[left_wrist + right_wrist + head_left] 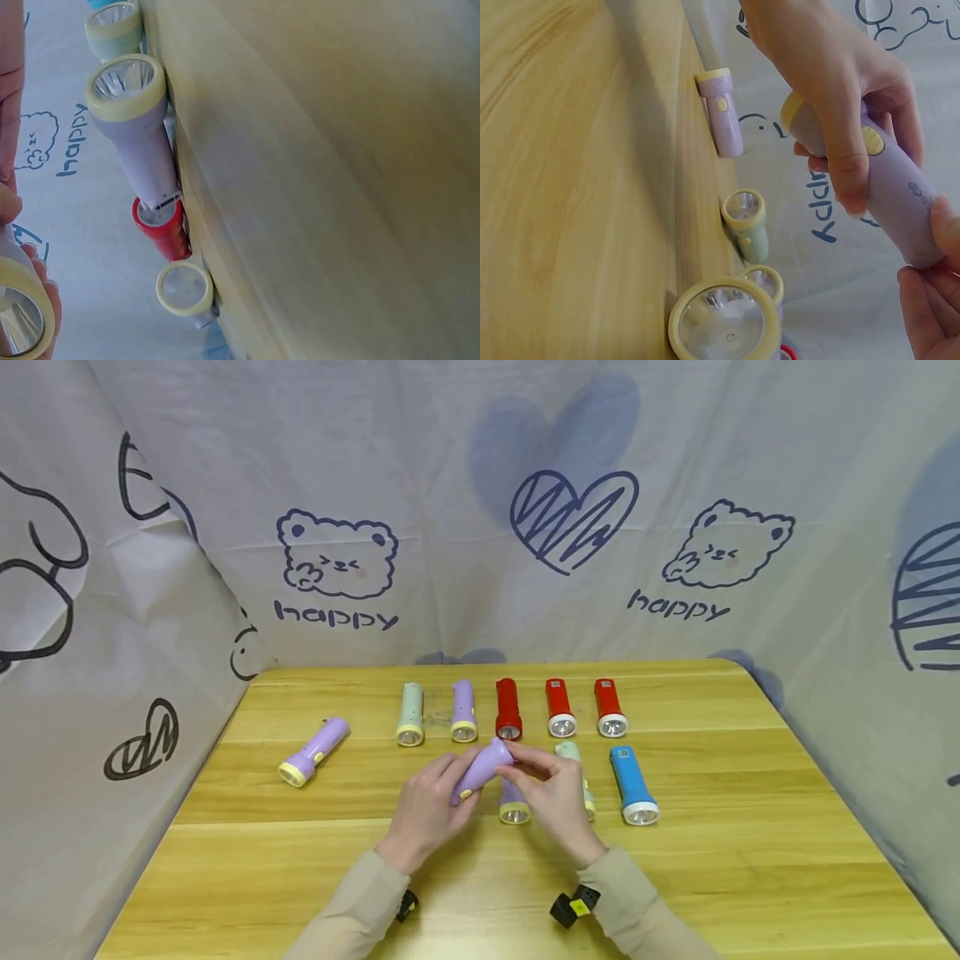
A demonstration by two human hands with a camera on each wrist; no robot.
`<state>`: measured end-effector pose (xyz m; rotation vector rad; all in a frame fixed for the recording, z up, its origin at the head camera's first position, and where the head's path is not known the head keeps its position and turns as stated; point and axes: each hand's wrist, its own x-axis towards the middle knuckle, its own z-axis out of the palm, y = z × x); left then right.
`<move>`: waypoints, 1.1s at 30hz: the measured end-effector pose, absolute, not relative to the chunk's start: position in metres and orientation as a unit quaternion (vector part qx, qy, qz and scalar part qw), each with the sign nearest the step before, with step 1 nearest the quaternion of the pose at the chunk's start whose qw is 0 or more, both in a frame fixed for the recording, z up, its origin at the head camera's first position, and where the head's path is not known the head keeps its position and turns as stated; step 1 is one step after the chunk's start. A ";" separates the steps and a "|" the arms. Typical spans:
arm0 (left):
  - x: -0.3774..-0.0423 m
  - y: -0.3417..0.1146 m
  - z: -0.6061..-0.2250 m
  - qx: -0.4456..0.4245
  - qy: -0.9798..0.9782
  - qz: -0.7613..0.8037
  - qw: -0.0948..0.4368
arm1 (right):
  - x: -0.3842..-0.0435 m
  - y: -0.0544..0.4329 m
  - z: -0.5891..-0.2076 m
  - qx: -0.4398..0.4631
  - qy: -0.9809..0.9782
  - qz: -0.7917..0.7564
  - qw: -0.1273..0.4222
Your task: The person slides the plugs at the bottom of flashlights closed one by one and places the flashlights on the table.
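Observation:
A purple flashlight (483,767) with a yellow head is held tilted above the table. My left hand (429,806) grips it round the head end, thumb beside the yellow switch (872,140). At the tail end, the thumb and fingers of my right hand (557,799) pinch the body. The lens (19,322) shows at the edge of the left wrist view. Beneath the hands, another purple flashlight (514,806) lies partly hidden, and a pale green one (569,752) is partly covered by the right hand.
Along the back lie a pale green flashlight (411,710), a purple one (464,706) and several red ones (558,699). A blue flashlight (631,779) lies at right, a purple one (318,750) at left. A printed cloth (450,568) hangs behind the wooden table (750,860).

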<state>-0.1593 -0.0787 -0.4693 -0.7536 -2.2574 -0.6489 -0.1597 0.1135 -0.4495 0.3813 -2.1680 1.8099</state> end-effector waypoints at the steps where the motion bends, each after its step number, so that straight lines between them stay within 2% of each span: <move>1: -0.159 -0.079 -0.469 -0.290 -0.863 -0.246 0.333 | -0.159 0.113 -0.449 0.135 -0.754 0.626 0.148; 14: -0.159 -0.076 -0.468 -0.290 -0.862 -0.243 0.336 | -0.160 0.113 -0.446 0.127 -0.744 0.639 0.148; 22: -0.157 -0.071 -0.468 -0.278 -0.863 -0.258 0.334 | -0.160 0.113 -0.449 0.117 -0.730 0.652 0.170; 33: -0.153 -0.068 -0.465 -0.259 -0.868 -0.363 0.219 | -0.158 0.117 -0.449 0.119 -0.736 0.641 0.182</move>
